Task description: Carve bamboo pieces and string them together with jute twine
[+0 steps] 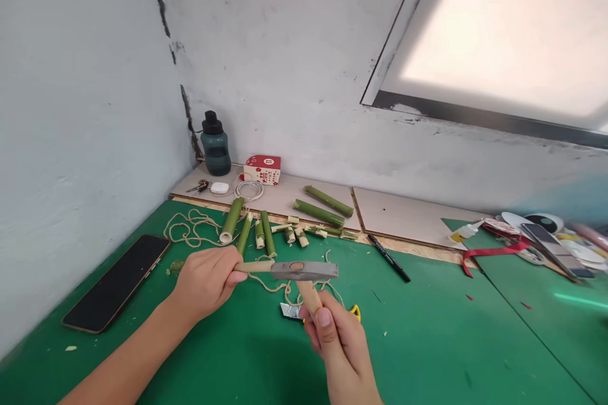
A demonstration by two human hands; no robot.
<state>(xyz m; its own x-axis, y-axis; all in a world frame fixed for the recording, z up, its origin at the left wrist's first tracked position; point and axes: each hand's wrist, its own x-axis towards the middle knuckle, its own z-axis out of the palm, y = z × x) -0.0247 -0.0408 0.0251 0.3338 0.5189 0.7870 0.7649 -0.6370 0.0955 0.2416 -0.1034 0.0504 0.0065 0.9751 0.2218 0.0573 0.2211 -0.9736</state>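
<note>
My left hand [206, 281] is closed around a pale peeled bamboo stick [255, 266] that sticks out to the right. A hammer [308, 271] is gripped by its wooden handle in my right hand [337, 335]. In this view the hammer's steel head meets the stick's end; whether they touch I cannot tell. A green bamboo end [177, 267] shows left of my left hand, and I cannot tell if it belongs to the held stick. Partly hidden behind my right hand lies a yellow utility knife [291, 311]. Twine [270, 288] runs on the table behind the hammer.
Several cut bamboo tubes [232, 221] and short pieces lie behind my hands. A phone [116, 285] lies at left, a black marker [389, 258] at right. Along the wall stand a bottle [216, 149] and a red-white box [263, 171]. Red ribbon [494, 250] and a glue bottle [464, 234] lie far right.
</note>
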